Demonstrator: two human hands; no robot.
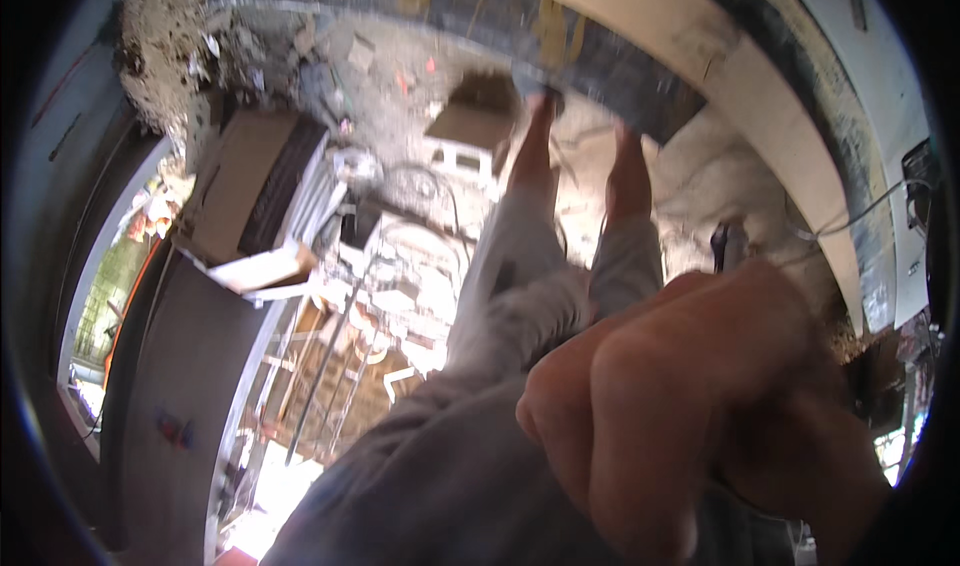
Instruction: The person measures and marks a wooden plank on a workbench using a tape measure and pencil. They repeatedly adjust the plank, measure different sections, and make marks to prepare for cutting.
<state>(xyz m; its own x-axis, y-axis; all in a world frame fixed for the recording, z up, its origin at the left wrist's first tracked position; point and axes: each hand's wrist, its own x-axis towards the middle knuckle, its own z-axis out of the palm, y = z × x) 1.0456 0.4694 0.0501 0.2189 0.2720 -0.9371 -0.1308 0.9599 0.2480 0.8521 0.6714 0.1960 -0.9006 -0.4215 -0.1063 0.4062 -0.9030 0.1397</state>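
My right hand (680,386) is raised close to the camera at the lower right, its fingers curled into a closed grip. Whatever lies inside the fingers is hidden, and the wrist side is blurred and in shade. Just beyond the knuckles stands a small dark object (727,244); I cannot tell whether it touches the hand. Below and behind the hand show my grey clothing (450,476) and my legs in light trousers (510,256). My left hand does not show.
A long curved-looking board (480,11) with yellowish marks crosses the top. At left, a brown box (235,181) sits by a dark panel (185,396). A pale hollow block (462,161), loose cables (425,181) and scattered debris lie on the dirty floor. Another cable (870,209) hangs at right.
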